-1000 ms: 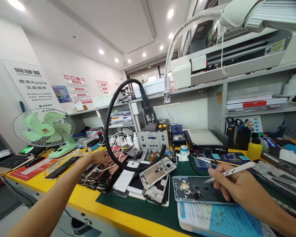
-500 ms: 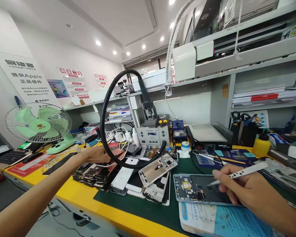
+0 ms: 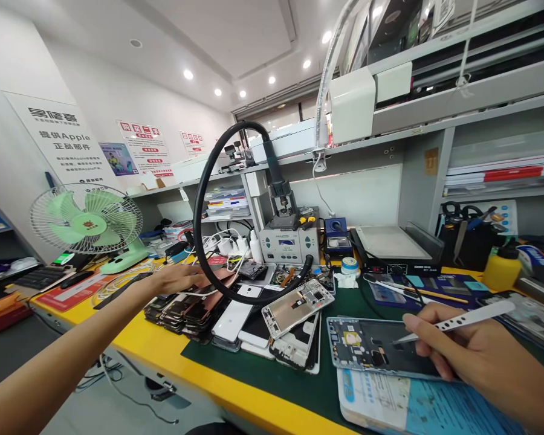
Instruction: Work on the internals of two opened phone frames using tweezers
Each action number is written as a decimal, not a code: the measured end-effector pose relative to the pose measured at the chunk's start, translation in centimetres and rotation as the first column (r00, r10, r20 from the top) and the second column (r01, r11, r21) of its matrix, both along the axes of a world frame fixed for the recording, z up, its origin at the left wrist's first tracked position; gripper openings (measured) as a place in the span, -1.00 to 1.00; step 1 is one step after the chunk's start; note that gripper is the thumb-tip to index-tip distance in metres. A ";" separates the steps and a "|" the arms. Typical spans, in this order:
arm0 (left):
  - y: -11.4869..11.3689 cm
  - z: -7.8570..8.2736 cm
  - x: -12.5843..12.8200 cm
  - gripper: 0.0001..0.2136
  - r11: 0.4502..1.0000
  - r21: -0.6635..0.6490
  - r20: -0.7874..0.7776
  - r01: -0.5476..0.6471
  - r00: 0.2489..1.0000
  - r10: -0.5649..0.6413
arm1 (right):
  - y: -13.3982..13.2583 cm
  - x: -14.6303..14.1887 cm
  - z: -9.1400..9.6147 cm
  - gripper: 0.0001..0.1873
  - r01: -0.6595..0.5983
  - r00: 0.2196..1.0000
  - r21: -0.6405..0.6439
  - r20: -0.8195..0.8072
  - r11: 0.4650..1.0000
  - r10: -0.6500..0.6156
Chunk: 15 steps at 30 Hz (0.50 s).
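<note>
My left hand [image 3: 176,279] reaches far left over a pile of dismantled phones [image 3: 188,308] and rests on the top one, a copper-coloured piece, fingers flat. My right hand [image 3: 462,350] pinches white tweezers [image 3: 457,320] whose tip touches an opened blue phone back frame [image 3: 367,347] lying on the green mat [image 3: 299,386]. A blue-printed booklet [image 3: 412,408] lies under the frame, nearest me.
A black hose [image 3: 204,199] loops from the hot-air station [image 3: 290,241] over the phones. A green desk fan [image 3: 88,220] stands left. A hot plate [image 3: 390,244], yellow bottle [image 3: 501,269], tool holder [image 3: 462,238] and shelves line the back. Yellow bench edge [image 3: 163,356] runs in front.
The view has shifted a little to the left and down. My left hand has slid slightly across the phone pile. The right hand keeps the tweezers on the frame.
</note>
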<state>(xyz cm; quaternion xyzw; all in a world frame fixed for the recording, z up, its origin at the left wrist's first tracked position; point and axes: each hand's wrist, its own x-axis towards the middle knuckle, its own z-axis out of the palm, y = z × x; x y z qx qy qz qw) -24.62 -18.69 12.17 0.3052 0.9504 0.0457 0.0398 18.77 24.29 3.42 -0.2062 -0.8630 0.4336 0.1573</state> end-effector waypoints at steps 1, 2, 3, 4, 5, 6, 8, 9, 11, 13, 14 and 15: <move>-0.1 0.0 0.0 -0.64 0.999 -0.050 0.007 0.010 1.000 -0.010 | 0.0 0.0 0.0 -0.17 0.003 1.000 -0.003 0.007 1.000 -0.003; -0.2 0.0 0.0 -0.64 0.996 -0.087 0.005 0.015 1.000 -0.015 | 0.0 0.0 -0.1 -0.17 0.004 1.000 -0.006 0.014 1.000 -0.004; -0.3 0.0 0.1 -0.64 0.993 -0.119 -0.002 0.018 1.000 -0.019 | 0.1 0.0 -0.1 -0.16 0.004 1.000 -0.006 0.018 1.000 -0.004; -0.3 0.0 0.1 -0.64 0.989 -0.147 -0.009 0.020 1.000 -0.021 | 0.1 0.0 -0.1 -0.16 0.002 1.000 -0.006 0.021 1.000 -0.002; -0.4 0.0 0.2 -0.65 0.985 -0.171 -0.018 0.019 1.000 -0.022 | 0.1 0.0 -0.2 -0.16 -0.001 1.000 -0.007 0.023 1.000 0.001; -0.4 0.0 0.2 -0.64 0.981 -0.191 -0.030 0.015 0.999 -0.021 | 0.2 0.0 -0.2 -0.16 -0.001 1.000 -0.007 0.025 1.000 0.001; -0.5 -0.1 0.3 -0.64 0.975 -0.222 -0.057 -0.004 0.998 -0.009 | 0.3 0.1 -0.3 -0.16 -0.001 0.999 -0.010 0.035 1.000 0.001; -0.6 -0.1 0.3 -0.64 0.972 -0.235 -0.072 -0.017 0.997 0.000 | 0.4 0.0 -0.4 -0.16 0.002 0.999 -0.012 0.040 1.000 -0.002; -0.8 -0.2 0.3 -0.65 0.965 -0.259 -0.094 -0.038 0.995 0.014 | 0.4 0.0 -0.6 -0.15 0.009 0.999 -0.015 0.049 1.000 -0.008; -1.0 -0.3 0.2 -0.66 0.961 -0.274 -0.107 -0.043 0.994 0.014 | 0.4 -0.2 -0.6 -0.14 0.013 0.999 -0.015 0.052 1.000 -0.012; -1.1 -0.4 0.1 -0.65 0.961 -0.274 -0.114 -0.041 0.993 0.010 | 0.3 -0.2 -0.5 -0.14 0.014 0.999 -0.016 0.052 1.000 -0.013; -1.2 -0.4 0.1 -0.65 0.963 -0.266 -0.125 -0.040 0.992 0.006 | 0.2 -0.3 -0.5 -0.14 0.016 0.999 -0.015 0.052 1.000 -0.015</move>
